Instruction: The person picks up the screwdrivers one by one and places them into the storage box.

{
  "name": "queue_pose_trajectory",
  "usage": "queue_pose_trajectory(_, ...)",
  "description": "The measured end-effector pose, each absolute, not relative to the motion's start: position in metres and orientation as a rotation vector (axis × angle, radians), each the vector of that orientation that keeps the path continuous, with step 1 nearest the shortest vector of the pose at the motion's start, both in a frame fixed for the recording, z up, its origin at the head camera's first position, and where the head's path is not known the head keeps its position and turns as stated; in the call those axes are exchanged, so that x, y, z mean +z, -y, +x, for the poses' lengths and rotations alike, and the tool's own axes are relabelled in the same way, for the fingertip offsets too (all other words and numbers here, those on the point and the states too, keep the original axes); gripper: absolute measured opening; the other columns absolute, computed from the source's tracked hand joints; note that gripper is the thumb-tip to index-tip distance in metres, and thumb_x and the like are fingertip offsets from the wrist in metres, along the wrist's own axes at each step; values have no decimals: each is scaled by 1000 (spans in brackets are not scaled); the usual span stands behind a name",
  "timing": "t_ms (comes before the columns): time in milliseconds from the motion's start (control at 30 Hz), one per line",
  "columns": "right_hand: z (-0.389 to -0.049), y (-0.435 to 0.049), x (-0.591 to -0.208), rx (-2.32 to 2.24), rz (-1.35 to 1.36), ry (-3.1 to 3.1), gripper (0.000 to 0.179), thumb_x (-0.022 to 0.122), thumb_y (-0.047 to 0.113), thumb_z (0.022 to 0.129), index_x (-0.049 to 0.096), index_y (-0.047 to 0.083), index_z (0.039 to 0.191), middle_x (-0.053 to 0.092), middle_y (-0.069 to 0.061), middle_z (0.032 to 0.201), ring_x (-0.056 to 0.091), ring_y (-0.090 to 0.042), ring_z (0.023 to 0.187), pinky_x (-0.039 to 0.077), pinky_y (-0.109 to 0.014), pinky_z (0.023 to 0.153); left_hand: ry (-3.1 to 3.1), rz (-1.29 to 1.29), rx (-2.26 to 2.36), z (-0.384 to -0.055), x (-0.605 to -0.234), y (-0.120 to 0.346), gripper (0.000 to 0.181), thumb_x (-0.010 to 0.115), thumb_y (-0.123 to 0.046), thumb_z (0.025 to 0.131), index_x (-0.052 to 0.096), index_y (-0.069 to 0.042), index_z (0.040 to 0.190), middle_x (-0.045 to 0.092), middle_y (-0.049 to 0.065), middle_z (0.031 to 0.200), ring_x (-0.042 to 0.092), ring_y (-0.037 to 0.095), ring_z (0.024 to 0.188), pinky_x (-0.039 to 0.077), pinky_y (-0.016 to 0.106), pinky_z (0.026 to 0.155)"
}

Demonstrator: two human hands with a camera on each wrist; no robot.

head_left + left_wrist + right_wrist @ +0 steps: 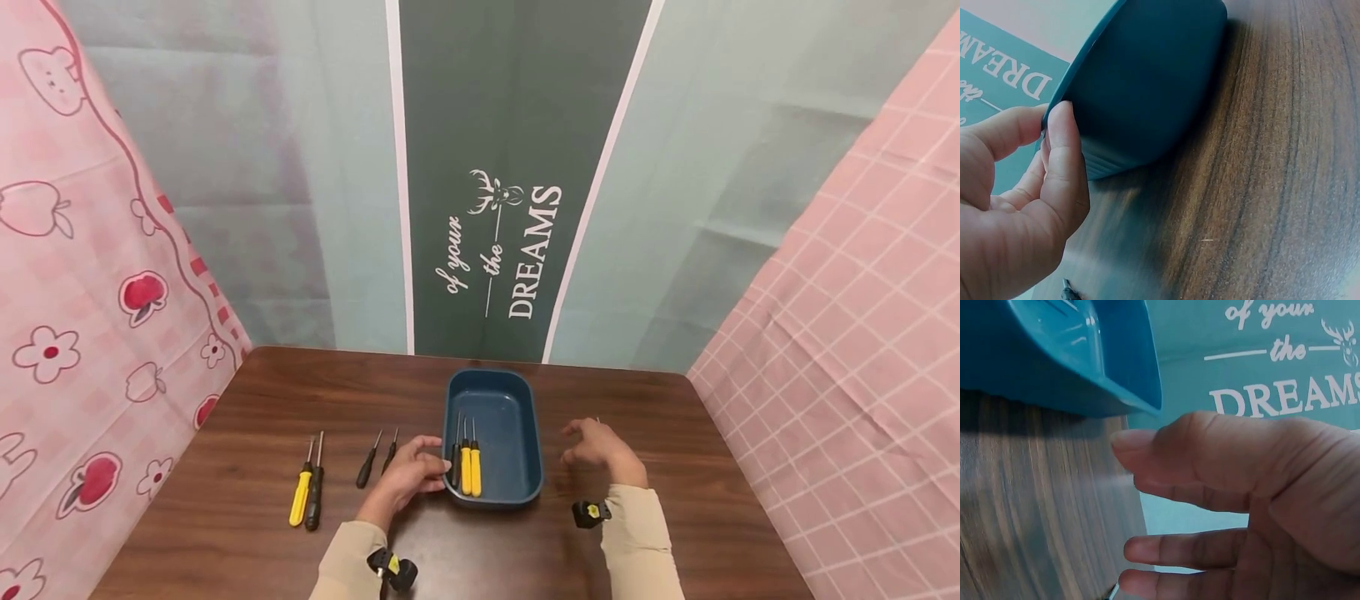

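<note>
My left hand [411, 471] pinches the left rim of a blue rectangular bin [510, 408], thumb and fingers on either side of the edge in the left wrist view. Inside the bin, along its left wall, lie a black-handled screwdriver [454, 468] and two yellow-handled screwdrivers [476, 475], shafts pointing away. To the right of the bin hovers my right hand [596, 442], fingers loosely extended, with nothing between thumb and fingers in the right wrist view. A thin metal tip [1112, 591] shows beside its lowest fingertip; the rest of that thing is hidden.
Left on the wooden table [225, 467] lie a yellow screwdriver [300, 498] and a larger black one [314, 500]. Two small black screwdrivers [366, 469] lie nearer my left hand, one partly hidden by it. Printed curtains [480, 125] stand behind and at both sides.
</note>
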State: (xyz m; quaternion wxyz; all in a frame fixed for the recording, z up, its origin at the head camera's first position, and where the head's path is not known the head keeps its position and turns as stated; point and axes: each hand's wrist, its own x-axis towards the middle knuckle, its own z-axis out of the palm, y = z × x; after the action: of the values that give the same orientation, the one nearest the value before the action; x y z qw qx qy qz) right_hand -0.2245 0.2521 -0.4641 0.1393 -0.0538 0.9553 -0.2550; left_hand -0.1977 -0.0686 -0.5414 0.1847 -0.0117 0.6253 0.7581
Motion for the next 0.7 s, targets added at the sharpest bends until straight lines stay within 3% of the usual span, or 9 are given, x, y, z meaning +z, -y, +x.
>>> queue_pose_trajectory(167, -224, -263, -466, -821, -59, -2702, 44, 74, 6, 72, 60, -2, 113, 56, -23, 112, 54, -28, 80, 50, -42, 57, -1763, -37, 2136, -198, -541, 69, 53, 64, 1, 81, 37, 9, 126, 55, 13, 82, 55, 16, 64, 56, 29, 59)
queue_pose_trajectory(367, -225, -277, -466, -926, 4, -2627, 40, 69, 2, 73, 60, -3, 112, 61, -13, 93, 54, -28, 74, 50, -45, 62, -1753, -34, 2142, -199, -541, 67, 53, 63, 3, 80, 37, 10, 126, 55, 13, 81, 55, 16, 63, 56, 29, 58)
queue_pose_trajectory(467, -226, -282, -466, -1027, 52, -2572, 39, 68, -1, 74, 59, -5, 112, 61, -15, 96, 55, -28, 78, 50, -48, 70, -1747, -37, 2148, -199, -542, 66, 54, 63, 4, 80, 36, 10, 126, 54, 12, 81, 55, 16, 63, 55, 28, 57)
queue_pose_trajectory(567, -227, -286, -468, -1140, 113, -2527, 35, 65, -3, 77, 56, -8, 110, 58, -18, 100, 50, -24, 71, 49, -45, 67, -1737, -47, 2154, -199, -541, 66, 54, 62, 5, 79, 35, 10, 127, 55, 11, 81, 55, 16, 63, 55, 27, 57)
queue_pose_trajectory(700, -229, -292, -474, -1251, 238, -2490, 19, 57, -5, 81, 55, -9, 100, 56, -14, 88, 44, -22, 65, 45, -41, 61, -1743, -46, 2150, -199, -540, 66, 55, 62, 5, 80, 35, 10, 127, 55, 11, 81, 55, 15, 62, 55, 28, 56)
